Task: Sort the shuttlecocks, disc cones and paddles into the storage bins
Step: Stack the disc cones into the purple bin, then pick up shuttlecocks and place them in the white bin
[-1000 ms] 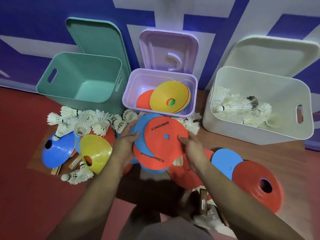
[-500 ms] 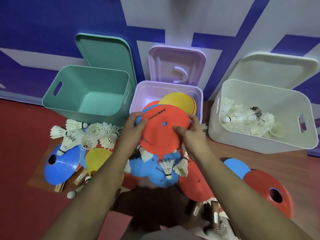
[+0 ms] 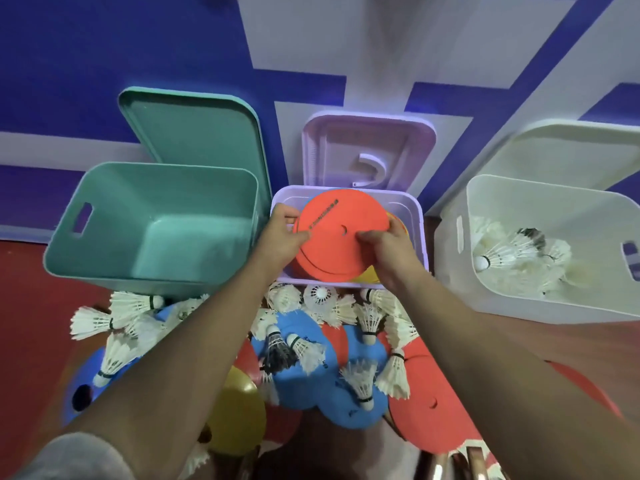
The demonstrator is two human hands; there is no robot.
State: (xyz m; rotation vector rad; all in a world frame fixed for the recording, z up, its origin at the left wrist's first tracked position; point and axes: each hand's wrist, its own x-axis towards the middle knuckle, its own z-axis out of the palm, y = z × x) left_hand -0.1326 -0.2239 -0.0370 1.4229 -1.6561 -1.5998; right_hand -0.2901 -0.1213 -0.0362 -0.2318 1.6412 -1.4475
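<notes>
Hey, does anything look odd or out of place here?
A dark-feathered shuttlecock lies on the blue disc cones in the floor pile, another dark shuttlecock in the white bin; the rest look white.

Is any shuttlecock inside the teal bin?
No, the teal bin shows only its bare bottom; shuttlecocks lie in the white bin.

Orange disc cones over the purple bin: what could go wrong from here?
The orange disc cones, pinched at their edges by the left hand and right hand, nearly span the opening of the purple bin and might catch its rim. Forearms hang over loose shuttlecocks; withdrawing could scatter them.
</notes>
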